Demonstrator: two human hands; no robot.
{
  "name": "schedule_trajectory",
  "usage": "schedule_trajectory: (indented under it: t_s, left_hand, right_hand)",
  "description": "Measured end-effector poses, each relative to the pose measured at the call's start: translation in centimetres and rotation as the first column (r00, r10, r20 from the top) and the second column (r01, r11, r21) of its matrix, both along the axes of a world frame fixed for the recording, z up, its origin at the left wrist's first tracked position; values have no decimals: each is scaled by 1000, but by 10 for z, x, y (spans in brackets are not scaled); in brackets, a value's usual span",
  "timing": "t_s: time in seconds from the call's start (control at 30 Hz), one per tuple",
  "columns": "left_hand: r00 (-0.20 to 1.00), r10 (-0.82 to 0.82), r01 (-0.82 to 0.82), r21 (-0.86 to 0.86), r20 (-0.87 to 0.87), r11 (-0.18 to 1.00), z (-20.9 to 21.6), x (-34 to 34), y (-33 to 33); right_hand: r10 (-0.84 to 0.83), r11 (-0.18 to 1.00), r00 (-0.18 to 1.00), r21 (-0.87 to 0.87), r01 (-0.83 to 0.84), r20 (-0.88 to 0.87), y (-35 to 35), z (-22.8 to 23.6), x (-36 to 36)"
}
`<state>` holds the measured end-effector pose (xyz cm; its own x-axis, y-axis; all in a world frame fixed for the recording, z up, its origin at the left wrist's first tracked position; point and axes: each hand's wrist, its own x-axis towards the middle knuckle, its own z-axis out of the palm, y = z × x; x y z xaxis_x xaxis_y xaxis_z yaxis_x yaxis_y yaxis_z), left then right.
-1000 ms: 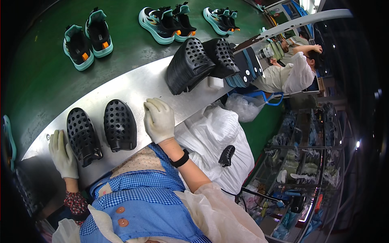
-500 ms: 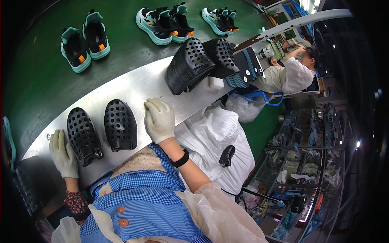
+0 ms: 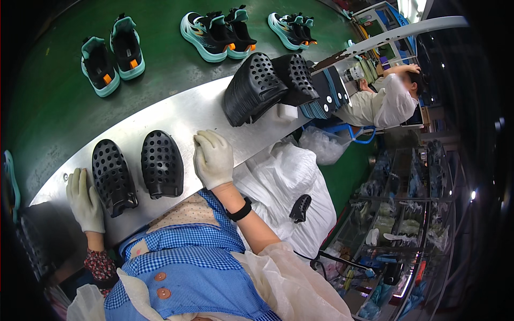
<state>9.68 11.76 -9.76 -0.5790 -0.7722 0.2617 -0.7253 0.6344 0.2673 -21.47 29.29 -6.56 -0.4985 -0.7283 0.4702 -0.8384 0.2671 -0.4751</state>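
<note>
Two black plastic shoe-shaper inserts, a left one [image 3: 114, 177] and a right one [image 3: 161, 164], lie side by side on a shiny metal ledge [image 3: 174, 113], their holed tops facing up. My left hand [image 3: 84, 202], in a pale glove, rests on the ledge just left of them with its fingers stretched out. To the right of the pair lies my right hand [image 3: 214, 160], gloved too, its fingers loosely bent and nothing seen in them. Neither hand holds an insert. Farther right, tall nested stacks of the same inserts [image 3: 252, 88] stand on the ledge.
Black and turquoise sneakers [image 3: 127, 48] stand in pairs on the green surface [image 3: 155, 32] beyond. Dark insoles [image 3: 324, 91] and a white block [image 3: 287, 112] sit by the stacks. A white sack [image 3: 289, 182] bears one loose insert [image 3: 301, 208]. Another person [image 3: 393, 99] sits at far right.
My hands stay in place on the ledge, and the inserts have not moved; the view has shifted very slightly. The person at far right now has a hand up at the head.
</note>
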Motion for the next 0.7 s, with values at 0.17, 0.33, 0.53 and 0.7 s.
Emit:
schedule_trajectory:
  t_s: [0.17,0.33,0.53,0.7]
  left_hand:
    - [1000,-2,2,23,-11,1000,-1,-2,-1]
    - [1000,-5,5,15,-9,1000,0,0,0]
    - [1000,-5,5,15,-14,1000,0,-1,1]
    - [1000,4,-4,17,-1,1000,-3,-4,2]
  right_hand:
    - [-8,1000,1000,-4,8,-5,2,-3,0]
    - [3,1000,1000,-2,-3,18,1,-3,-1]
    - [8,1000,1000,2,-8,24,3,-3,-2]
    - [9,1000,1000,4,-9,-12,4,-5,-4]
